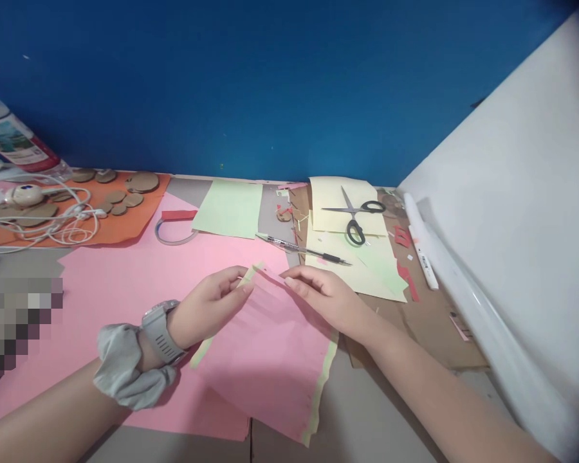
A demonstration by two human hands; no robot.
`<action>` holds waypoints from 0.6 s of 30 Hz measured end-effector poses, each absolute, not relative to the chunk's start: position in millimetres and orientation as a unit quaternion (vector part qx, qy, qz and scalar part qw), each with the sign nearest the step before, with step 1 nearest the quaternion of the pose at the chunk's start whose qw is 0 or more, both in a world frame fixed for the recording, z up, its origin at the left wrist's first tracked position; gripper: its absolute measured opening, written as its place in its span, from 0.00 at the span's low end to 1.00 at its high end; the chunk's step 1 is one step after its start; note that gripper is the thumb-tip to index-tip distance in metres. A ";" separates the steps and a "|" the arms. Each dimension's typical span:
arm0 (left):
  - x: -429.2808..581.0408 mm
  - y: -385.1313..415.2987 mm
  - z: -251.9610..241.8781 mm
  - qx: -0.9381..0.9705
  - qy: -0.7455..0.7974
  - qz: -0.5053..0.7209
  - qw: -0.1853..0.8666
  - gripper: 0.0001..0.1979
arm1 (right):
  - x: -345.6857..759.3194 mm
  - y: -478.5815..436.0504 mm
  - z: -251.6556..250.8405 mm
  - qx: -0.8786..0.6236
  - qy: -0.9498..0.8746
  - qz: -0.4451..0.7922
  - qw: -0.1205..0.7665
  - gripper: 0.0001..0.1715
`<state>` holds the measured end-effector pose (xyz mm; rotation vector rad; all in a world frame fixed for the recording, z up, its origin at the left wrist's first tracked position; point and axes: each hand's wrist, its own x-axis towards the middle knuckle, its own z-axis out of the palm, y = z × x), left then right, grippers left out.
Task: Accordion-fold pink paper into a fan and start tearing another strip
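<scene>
Between my two hands is a pink paper sheet [275, 360] with light green strips along its sides. My left hand [217, 299] pinches its upper left corner between thumb and fingers. At the top right edge, my right hand [323, 296] also pinches the sheet. The sheet's lower part hangs toward me over a larger pink paper [116, 289] and the grey table. Just beyond my fingers lies a black pen [303, 248]. Scissors [352, 212] with black handles rest partly spread on cream paper [323, 193].
A pale green sheet [231, 209] and a tape-like ring [174, 238] lie behind my hands. Cardboard cutouts [142, 182] and tangled white earphones [80, 212] cover orange paper at left, near a bottle [19, 141]. A white marker [424, 260] is at right. A blue wall [270, 83] closes the back.
</scene>
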<state>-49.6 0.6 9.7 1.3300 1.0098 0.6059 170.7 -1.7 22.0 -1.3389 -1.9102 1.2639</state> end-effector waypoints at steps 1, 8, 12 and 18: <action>-49.7 0.7 10.6 0.584 0.443 0.262 0.628 0.13 | 170.9 -1.3 22.6 -0.488 -0.697 0.471 0.232 0.18; -43.2 -1.0 20.8 0.623 0.485 0.239 0.565 0.15 | 163.9 -5.5 27.8 -0.500 -0.720 0.450 0.172 0.17; -40.5 -2.2 17.3 0.642 0.522 0.229 0.513 0.14 | 160.9 -7.0 29.5 -0.503 -0.729 0.432 0.169 0.18; -43.4 -1.3 12.4 0.638 0.509 0.286 0.501 0.16 | 167.1 -4.5 26.6 -0.501 -0.733 0.437 0.144 0.20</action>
